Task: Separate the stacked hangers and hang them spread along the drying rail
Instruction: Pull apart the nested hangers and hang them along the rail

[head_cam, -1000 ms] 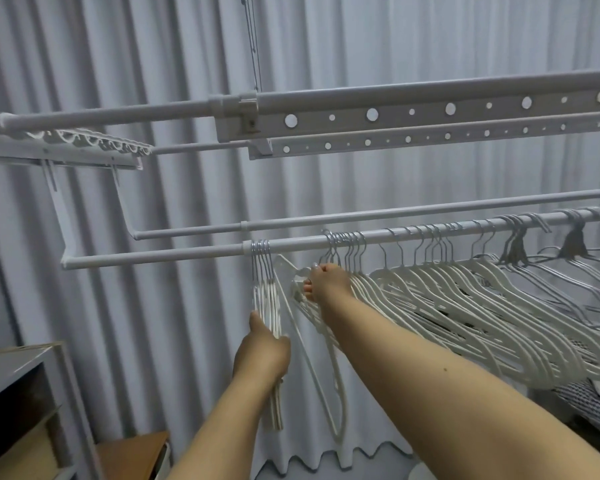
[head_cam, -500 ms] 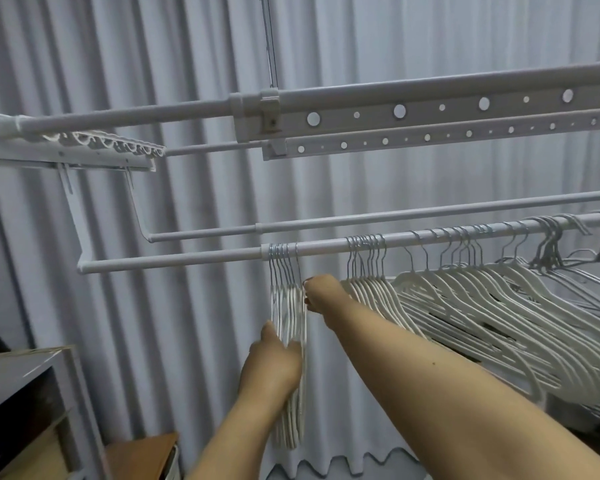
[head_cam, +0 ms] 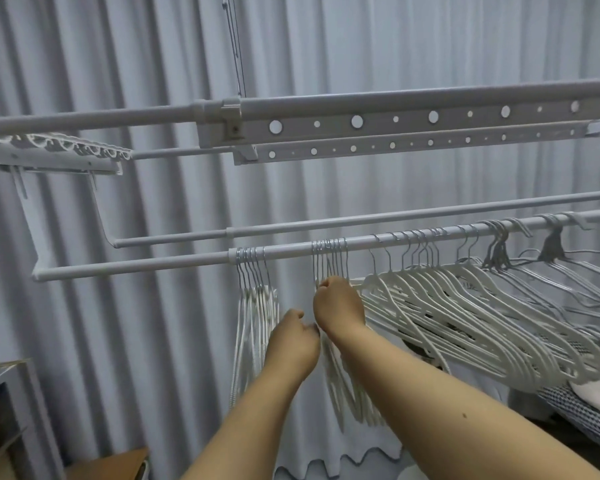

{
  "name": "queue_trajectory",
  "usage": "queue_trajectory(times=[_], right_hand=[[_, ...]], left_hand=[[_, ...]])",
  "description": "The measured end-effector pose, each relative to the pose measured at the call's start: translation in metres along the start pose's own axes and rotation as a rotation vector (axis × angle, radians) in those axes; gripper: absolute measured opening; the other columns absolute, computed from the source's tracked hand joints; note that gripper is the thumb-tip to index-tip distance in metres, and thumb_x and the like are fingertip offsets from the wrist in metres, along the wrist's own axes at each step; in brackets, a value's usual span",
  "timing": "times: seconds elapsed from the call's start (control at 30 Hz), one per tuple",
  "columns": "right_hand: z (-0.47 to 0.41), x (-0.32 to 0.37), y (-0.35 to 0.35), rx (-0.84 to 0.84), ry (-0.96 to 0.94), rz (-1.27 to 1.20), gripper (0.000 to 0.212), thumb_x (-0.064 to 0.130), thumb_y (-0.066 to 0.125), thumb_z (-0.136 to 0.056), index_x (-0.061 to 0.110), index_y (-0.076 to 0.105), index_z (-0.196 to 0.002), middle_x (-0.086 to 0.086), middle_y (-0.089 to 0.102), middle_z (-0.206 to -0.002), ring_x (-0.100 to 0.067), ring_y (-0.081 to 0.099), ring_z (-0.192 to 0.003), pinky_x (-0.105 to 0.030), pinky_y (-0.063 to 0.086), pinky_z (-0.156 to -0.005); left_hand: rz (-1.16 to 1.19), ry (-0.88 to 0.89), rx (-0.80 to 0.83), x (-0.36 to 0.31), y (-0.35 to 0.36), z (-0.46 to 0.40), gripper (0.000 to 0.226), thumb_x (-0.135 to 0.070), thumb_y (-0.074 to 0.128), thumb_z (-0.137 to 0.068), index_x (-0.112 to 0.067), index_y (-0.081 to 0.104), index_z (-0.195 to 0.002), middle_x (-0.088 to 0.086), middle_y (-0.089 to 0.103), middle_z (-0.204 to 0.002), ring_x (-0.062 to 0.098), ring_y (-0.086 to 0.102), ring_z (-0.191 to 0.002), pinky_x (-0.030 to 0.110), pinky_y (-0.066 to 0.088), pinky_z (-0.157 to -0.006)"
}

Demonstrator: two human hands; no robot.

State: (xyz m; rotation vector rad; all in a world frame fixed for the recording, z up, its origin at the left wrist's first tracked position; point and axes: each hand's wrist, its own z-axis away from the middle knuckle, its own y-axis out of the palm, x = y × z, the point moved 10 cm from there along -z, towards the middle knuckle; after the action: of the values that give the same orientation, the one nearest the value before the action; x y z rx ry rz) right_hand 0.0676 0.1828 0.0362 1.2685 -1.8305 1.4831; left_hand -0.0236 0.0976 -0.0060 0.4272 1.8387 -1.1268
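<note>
Rail (head_cam: 153,263): a pale bar running from lower left up to the right edge of the frame, its long axis nearly level and tilted slightly upward to the right.
Left bunch of hangers (head_cam: 257,306): hooks over the rail at centre frame, bodies hanging straight down, edge-on to the camera.
Middle bunch of hangers (head_cam: 329,258): hooks packed together on the rail just right of centre, bodies hanging down behind the two hands.
Right row of hangers (head_cam: 465,306): spread along the rail towards the right edge, long axes slanting down to the lower right.
Left hand (head_cam: 293,341): fingers curled, just right of the left bunch; whether it holds a hanger cannot be told.
Right hand (head_cam: 338,304): fingers curled tight round the necks of the middle bunch, just under the rail.
Curtain (head_cam: 395,46): grey folds across the whole background.
</note>
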Motion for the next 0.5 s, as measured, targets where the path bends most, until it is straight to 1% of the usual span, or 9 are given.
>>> queue_trajectory(times=[0.07,0.1,0.13,0.17,0.2,0.3,0.37,0.43,0.5], right_hand=[[0.002,-0.001,0.002,0.048,-0.011,0.023,0.028,0.003,0.035,-0.088,0.021,0.046,-0.07,-0.017,0.063,-0.099,-0.025,0.051,-0.082,-0.026,0.034,-0.067],[0.002,-0.002,0.005,0.079,-0.016,0.021,0.029,0.002,0.035,-0.089,0.018,0.054,-0.075,-0.017,0.065,-0.105,-0.027,0.056,-0.086,-0.027,0.037,-0.069],[0.001,-0.003,0.009,0.112,-0.016,0.004,0.03,0.002,0.034,-0.088,0.012,0.062,-0.089,-0.017,0.066,-0.107,-0.03,0.061,-0.091,-0.029,0.044,-0.072],[0.0,-0.004,0.013,0.139,-0.012,-0.039,0.034,0.002,0.034,-0.087,0.006,0.064,-0.102,-0.019,0.067,-0.107,-0.034,0.065,-0.095,-0.035,0.051,-0.078],[-0.001,-0.005,0.017,0.167,0.0,-0.072,0.037,0.002,0.033,-0.085,0.002,0.063,-0.107,-0.021,0.068,-0.105,-0.037,0.066,-0.095,-0.042,0.054,-0.083],[-0.007,-0.015,0.026,0.201,-0.007,-0.13,0.04,0.009,0.031,-0.078,0.002,0.063,-0.1,-0.021,0.067,-0.098,-0.04,0.066,-0.089,-0.053,0.054,-0.084],[0.001,-0.01,0.022,0.209,-0.022,-0.119,0.037,0.01,0.032,-0.078,0.002,0.063,-0.098,-0.019,0.067,-0.095,-0.039,0.065,-0.088,-0.054,0.054,-0.083],[0.011,-0.004,0.018,0.231,-0.037,-0.081,0.035,0.006,0.036,-0.084,-0.001,0.063,-0.105,-0.018,0.067,-0.1,-0.037,0.064,-0.092,-0.051,0.053,-0.087],[0.016,-0.003,0.021,0.26,-0.043,-0.055,0.036,0.004,0.036,-0.088,-0.003,0.061,-0.113,-0.019,0.066,-0.109,-0.035,0.063,-0.099,-0.048,0.051,-0.091]], left_hand=[[0.052,-0.067,0.049,0.012,0.014,-0.008,0.062,-0.034,0.052,-0.089,-0.016,0.037,-0.146,0.012,0.062,-0.126,0.026,0.065,-0.104,0.042,0.055,-0.089],[0.049,-0.082,0.052,0.015,0.018,-0.011,0.063,-0.037,0.054,-0.089,-0.017,0.036,-0.145,0.012,0.063,-0.123,0.028,0.067,-0.1,0.046,0.056,-0.087],[0.02,-0.089,0.047,0.019,0.021,-0.013,0.063,-0.039,0.054,-0.09,-0.017,0.035,-0.146,0.011,0.063,-0.122,0.028,0.067,-0.098,0.046,0.057,-0.086],[-0.025,-0.093,0.035,0.02,0.02,-0.011,0.063,-0.04,0.054,-0.092,-0.017,0.033,-0.147,0.011,0.062,-0.124,0.027,0.067,-0.097,0.044,0.057,-0.085],[-0.062,-0.089,0.014,0.017,0.016,-0.007,0.063,-0.04,0.054,-0.093,-0.017,0.033,-0.147,0.011,0.061,-0.125,0.027,0.067,-0.098,0.041,0.057,-0.084],[-0.137,-0.09,-0.042,0.015,0.007,0.001,0.055,-0.028,0.053,-0.095,-0.015,0.036,-0.145,0.01,0.061,-0.124,0.025,0.065,-0.097,0.035,0.056,-0.081],[-0.163,-0.087,-0.053,0.013,0.004,0.005,0.052,-0.022,0.05,-0.096,-0.013,0.036,-0.145,0.011,0.058,-0.129,0.024,0.062,-0.098,0.028,0.051,-0.073],[-0.195,-0.066,-0.043,0.005,0.005,0.008,0.053,-0.026,0.047,-0.098,-0.012,0.032,-0.146,0.012,0.055,-0.133,0.024,0.059,-0.094,0.025,0.045,-0.065],[-0.238,-0.067,-0.017,0.002,0.008,0.01,0.058,-0.034,0.048,-0.098,-0.012,0.028,-0.148,0.012,0.055,-0.133,0.026,0.061,-0.097,0.029,0.049,-0.071]])
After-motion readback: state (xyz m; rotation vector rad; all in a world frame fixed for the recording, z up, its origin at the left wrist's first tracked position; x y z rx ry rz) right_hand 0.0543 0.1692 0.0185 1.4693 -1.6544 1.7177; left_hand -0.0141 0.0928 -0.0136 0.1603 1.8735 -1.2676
